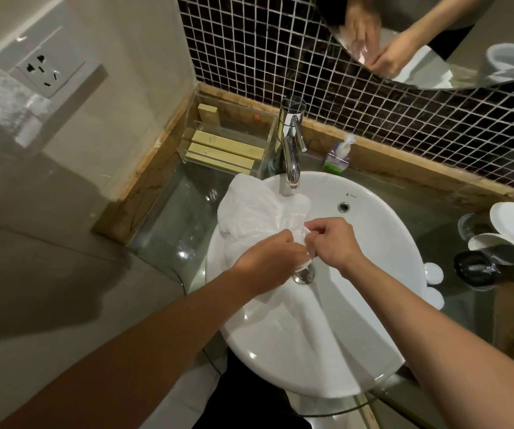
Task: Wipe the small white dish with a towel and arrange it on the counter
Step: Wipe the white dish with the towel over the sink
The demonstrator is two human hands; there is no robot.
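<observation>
Here your left hand (269, 258) bunches the white terry towel (255, 212) around the small white dish (306, 257), while your right hand (333, 239) pinches its rim, steadying it over the white ceramic basin (373, 230) for wiping.

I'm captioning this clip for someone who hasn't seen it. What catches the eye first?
Two bare hands, left hand and right hand, meet over the white sink, working a white towel around a small white dish that is mostly hidden. A chrome faucet stands behind, before dark mosaic tiles.
</observation>
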